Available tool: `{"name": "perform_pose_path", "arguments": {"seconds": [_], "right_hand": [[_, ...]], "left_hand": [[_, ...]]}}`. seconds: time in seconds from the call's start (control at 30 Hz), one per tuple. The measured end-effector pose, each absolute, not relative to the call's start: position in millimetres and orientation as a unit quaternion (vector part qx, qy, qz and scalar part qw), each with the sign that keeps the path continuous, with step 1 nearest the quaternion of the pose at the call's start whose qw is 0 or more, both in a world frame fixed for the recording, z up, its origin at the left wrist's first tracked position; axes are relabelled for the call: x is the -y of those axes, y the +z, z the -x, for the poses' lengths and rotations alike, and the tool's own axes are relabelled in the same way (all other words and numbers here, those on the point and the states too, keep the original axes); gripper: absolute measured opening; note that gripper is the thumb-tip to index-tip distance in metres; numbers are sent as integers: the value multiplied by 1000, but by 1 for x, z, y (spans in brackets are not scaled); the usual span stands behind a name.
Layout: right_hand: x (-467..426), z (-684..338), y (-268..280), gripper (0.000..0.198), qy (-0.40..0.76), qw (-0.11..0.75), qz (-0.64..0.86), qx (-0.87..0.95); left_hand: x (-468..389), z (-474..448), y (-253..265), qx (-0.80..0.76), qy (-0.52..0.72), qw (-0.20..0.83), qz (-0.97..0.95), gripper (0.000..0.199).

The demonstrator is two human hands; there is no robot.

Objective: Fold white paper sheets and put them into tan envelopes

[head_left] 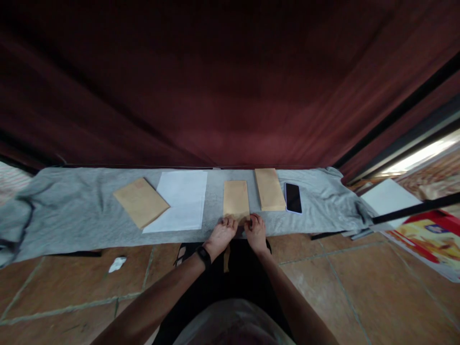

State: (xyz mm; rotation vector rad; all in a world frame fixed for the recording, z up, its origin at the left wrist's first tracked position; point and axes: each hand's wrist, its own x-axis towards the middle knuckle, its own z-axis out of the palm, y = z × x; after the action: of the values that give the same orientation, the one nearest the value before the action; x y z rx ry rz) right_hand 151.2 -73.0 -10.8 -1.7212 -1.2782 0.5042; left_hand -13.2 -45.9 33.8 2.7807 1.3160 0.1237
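Note:
A brown paper envelope (236, 197) lies flat on the grey cloth, its near edge toward me. My left hand (223, 234) is at that edge, with curled fingers pressed on the lower left corner. On the lower right corner, my right hand (255, 232) has its fingers closed at the paper. A stack of brown envelopes (269, 190) is just to the right. Farther left, more brown envelopes (141, 202) lie askew, partly over white paper sheets (183, 199). The envelope's near edge is partly hidden by my fingers.
A phone (293, 198) lies right of the stack. Grey cloth (79, 206) covers the long narrow table, with a dark red curtain (223, 96) behind it. A red and yellow box (431, 237) is at the right, and a white scrap (117, 263) lies on the tiled floor.

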Motion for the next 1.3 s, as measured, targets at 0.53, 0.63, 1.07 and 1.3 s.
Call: {"name": "perform_pose_path", "arguments": {"seconds": [0.53, 0.63, 1.07, 1.3], "right_hand": [[54, -134, 22, 42, 387, 570, 582, 432], [58, -134, 5, 40, 362, 546, 613, 443], [57, -136, -19, 32, 358, 541, 645, 403], [79, -130, -22, 39, 349, 506, 651, 446]], "left_hand": [[23, -9, 60, -601, 398, 531, -447, 20], [34, -18, 48, -533, 461, 665, -250, 20], [73, -4, 24, -570, 395, 601, -396, 36], [91, 20, 11, -480, 223, 141, -837, 55]]}}
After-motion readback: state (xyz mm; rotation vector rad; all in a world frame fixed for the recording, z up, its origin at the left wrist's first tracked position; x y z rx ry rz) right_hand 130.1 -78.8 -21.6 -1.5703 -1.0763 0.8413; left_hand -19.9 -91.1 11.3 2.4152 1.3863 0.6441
